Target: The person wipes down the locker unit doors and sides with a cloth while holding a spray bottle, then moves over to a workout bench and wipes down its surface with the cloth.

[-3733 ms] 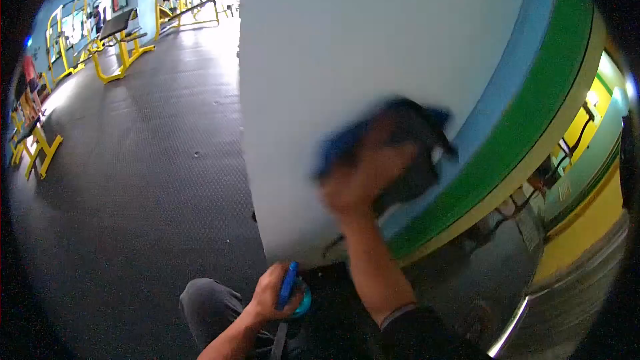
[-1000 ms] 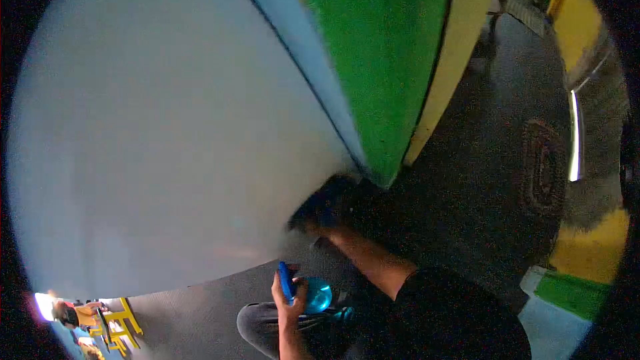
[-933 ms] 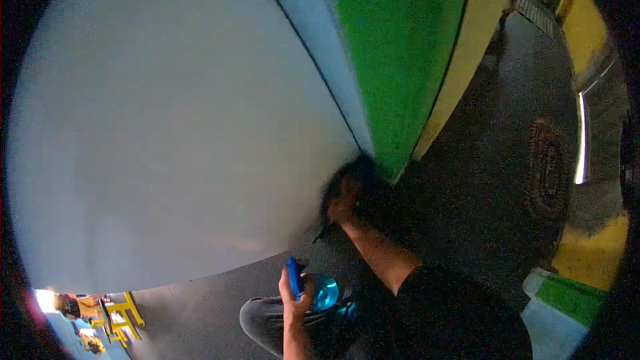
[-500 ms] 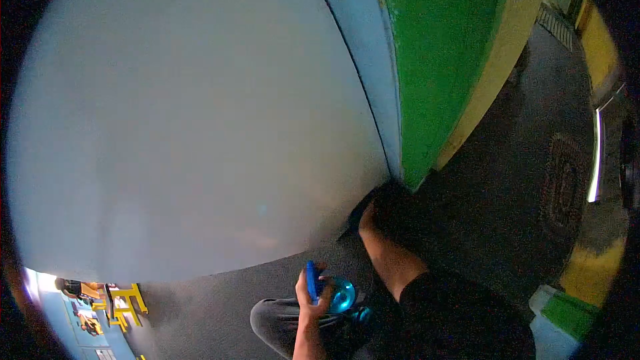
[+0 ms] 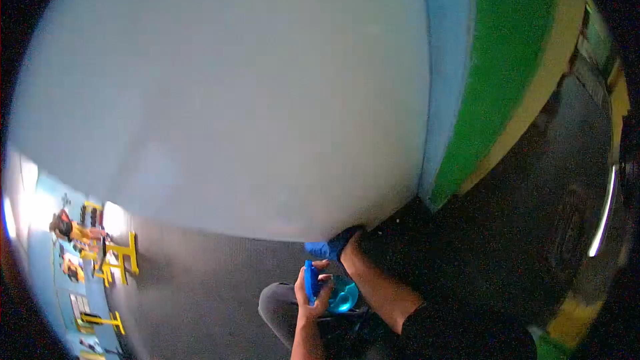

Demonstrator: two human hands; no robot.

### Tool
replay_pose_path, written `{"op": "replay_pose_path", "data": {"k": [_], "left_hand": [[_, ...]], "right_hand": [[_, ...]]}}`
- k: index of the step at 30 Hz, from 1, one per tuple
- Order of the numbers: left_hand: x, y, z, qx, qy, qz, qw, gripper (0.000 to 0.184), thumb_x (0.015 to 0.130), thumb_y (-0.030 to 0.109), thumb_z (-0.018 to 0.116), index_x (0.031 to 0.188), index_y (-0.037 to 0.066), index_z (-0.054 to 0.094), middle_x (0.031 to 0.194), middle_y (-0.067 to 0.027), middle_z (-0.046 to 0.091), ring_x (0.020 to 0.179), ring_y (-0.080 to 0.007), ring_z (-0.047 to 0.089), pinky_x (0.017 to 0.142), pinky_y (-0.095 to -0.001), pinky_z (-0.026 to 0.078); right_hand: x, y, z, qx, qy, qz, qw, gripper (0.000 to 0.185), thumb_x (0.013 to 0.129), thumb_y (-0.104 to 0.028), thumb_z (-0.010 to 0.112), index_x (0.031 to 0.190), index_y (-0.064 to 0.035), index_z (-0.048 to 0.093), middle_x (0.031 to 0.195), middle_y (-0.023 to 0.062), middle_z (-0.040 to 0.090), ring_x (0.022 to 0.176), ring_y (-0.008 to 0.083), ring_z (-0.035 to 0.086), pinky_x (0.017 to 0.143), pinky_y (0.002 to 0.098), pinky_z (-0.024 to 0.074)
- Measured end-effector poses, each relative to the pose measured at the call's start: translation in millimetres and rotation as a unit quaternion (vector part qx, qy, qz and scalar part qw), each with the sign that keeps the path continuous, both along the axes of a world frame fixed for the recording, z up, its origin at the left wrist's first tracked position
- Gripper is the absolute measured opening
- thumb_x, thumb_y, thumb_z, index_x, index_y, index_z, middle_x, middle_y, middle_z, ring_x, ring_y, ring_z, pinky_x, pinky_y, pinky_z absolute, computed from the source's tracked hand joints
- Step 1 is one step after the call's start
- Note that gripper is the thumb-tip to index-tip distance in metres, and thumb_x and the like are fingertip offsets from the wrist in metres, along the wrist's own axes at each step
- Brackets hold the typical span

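Note:
My left hand [image 5: 310, 295] is wrapped round a spray bottle [image 5: 344, 295] with a blue trigger head and clear blue liquid inside, low in the view above my bent knee. Just above and to the right of it, my right hand [image 5: 349, 243] grips a blue cloth [image 5: 325, 248], which covers most of the fingers. The cloth is by the lower edge of a large, smooth whitish surface [image 5: 233, 107] that fills most of the view. Whether the cloth touches that surface I cannot tell.
To the right runs a wall striped light blue, green [image 5: 503, 60] and tan. Dark floor [image 5: 207, 280] lies below and at the right. Yellow-framed gym equipment [image 5: 123, 257] and a person [image 5: 73, 230] show at the far left. A bright light strip [image 5: 605, 217] is at the right edge.
My right hand has come left and down from the corner by the wall, bringing the blue cloth into plain sight. My view has shifted, showing more of the room at left. The bottle stays in my left hand.

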State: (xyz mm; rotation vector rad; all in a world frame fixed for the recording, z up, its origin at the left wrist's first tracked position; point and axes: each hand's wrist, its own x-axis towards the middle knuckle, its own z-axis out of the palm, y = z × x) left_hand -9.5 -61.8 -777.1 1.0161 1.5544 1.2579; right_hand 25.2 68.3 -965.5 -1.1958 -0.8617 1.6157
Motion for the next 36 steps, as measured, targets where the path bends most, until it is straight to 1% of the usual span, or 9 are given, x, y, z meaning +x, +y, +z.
{"op": "replay_pose_path", "data": {"k": [5, 9, 13, 14, 20, 23, 28, 32, 36], "left_hand": [[39, 5, 17, 0.069, 0.024, -0.027, 0.997, 0.041, 0.075, -0.004, 0.062, 0.115, 0.003, 0.053, 0.118, -0.01, 0.057, 0.111, -0.0211, 0.056, 0.086, -0.0332, 0.048], [34, 3, 27, 0.152, 0.118, -0.03, 0.981, 0.046, 0.069, 0.002, 0.068, 0.113, 0.002, 0.058, 0.12, -0.0138, 0.055, 0.123, -0.0256, 0.047, 0.089, -0.0352, 0.047], [12, -4, 38, 0.099, 0.013, -0.09, 0.991, 0.055, 0.061, 0.009, 0.072, 0.115, 0.004, 0.062, 0.137, -0.0175, 0.044, 0.137, -0.033, 0.027, 0.111, -0.0459, 0.023], [12, 1, 44, 0.086, -0.067, -0.102, 0.989, 0.056, 0.056, 0.008, 0.071, 0.111, 0.001, 0.063, 0.153, -0.0247, 0.018, 0.144, -0.0303, 0.014, 0.114, -0.041, 0.011], [4, 33, 26, 0.048, -0.264, -0.27, 0.925, 0.081, 0.065, 0.025, 0.072, 0.137, 0.002, 0.043, 0.142, -0.0212, 0.039, 0.135, -0.0332, 0.029, 0.111, -0.0455, 0.015], [-20, 30, 71, 0.038, -0.306, -0.351, 0.884, 0.088, 0.066, 0.021, 0.072, 0.143, -0.001, 0.033, 0.144, -0.0186, 0.037, 0.127, -0.0299, 0.04, 0.107, -0.0417, 0.026], [-11, -8, 214, 0.033, -0.495, -0.231, 0.837, 0.07, 0.066, 0.017, 0.071, 0.13, -0.001, 0.049, 0.134, -0.0147, 0.043, 0.117, -0.0254, 0.046, 0.101, -0.0402, 0.033], [-5, -43, 310, 0.089, -0.447, -0.178, 0.872, 0.044, 0.065, 0.019, 0.071, 0.104, 0.001, 0.061, 0.118, -0.0104, 0.051, 0.106, -0.0247, 0.051, 0.096, -0.0368, 0.034], [-4, -73, 429, 0.075, -0.398, -0.117, 0.907, 0.042, 0.066, 0.02, 0.068, 0.104, 0.002, 0.062, 0.112, -0.0077, 0.05, 0.105, -0.0236, 0.05, 0.096, -0.0385, 0.034]], "right_hand": [[77, 13, 76, 0.245, -0.048, 0.103, 0.963, 0.036, 0.084, -0.024, 0.055, 0.114, -0.0048, 0.059, 0.102, 0.0141, 0.062, 0.093, 0.0263, 0.058, 0.083, 0.0425, 0.0452], [140, 2, 148, 0.465, -0.13, 0.209, 0.85, 0.035, 0.084, -0.023, 0.056, 0.114, -0.0047, 0.059, 0.1, 0.0141, 0.062, 0.092, 0.026, 0.059, 0.082, 0.0422, 0.0459], [192, -6, 183, 0.563, -0.218, 0.278, 0.747, 0.034, 0.084, -0.022, 0.056, 0.113, -0.0045, 0.06, 0.099, 0.014, 0.062, 0.091, 0.0257, 0.059, 0.081, 0.0419, 0.0465], [200, -5, 191, 0.578, -0.236, 0.292, 0.725, 0.034, 0.084, -0.022, 0.057, 0.113, -0.0044, 0.06, 0.099, 0.014, 0.063, 0.091, 0.0257, 0.06, 0.081, 0.0418, 0.0466], [208, 10, 245, 0.601, -0.303, 0.384, 0.632, 0.032, 0.084, -0.021, 0.057, 0.111, -0.0042, 0.06, 0.097, 0.014, 0.063, 0.089, 0.0252, 0.06, 0.08, 0.0413, 0.0476], [182, 6, 305, 0.582, -0.325, 0.435, 0.605, 0.032, 0.084, -0.02, 0.058, 0.111, -0.004, 0.061, 0.096, 0.014, 0.064, 0.088, 0.025, 0.061, 0.079, 0.041, 0.048], [170, 2, 419, 0.543, -0.33, 0.498, 0.59, 0.03, 0.083, -0.019, 0.059, 0.11, -0.0038, 0.061, 0.094, 0.014, 0.064, 0.087, 0.0246, 0.061, 0.078, 0.0406, 0.0488], [161, -3, 519, 0.534, -0.325, 0.523, 0.579, 0.03, 0.083, -0.018, 0.059, 0.109, -0.0036, 0.061, 0.093, 0.0139, 0.064, 0.085, 0.0243, 0.062, 0.077, 0.0403, 0.0495], [171, -6, 602, 0.505, -0.328, 0.524, 0.602, 0.029, 0.083, -0.017, 0.06, 0.108, -0.0034, 0.062, 0.092, 0.0139, 0.065, 0.084, 0.024, 0.062, 0.076, 0.04, 0.0501]]}}
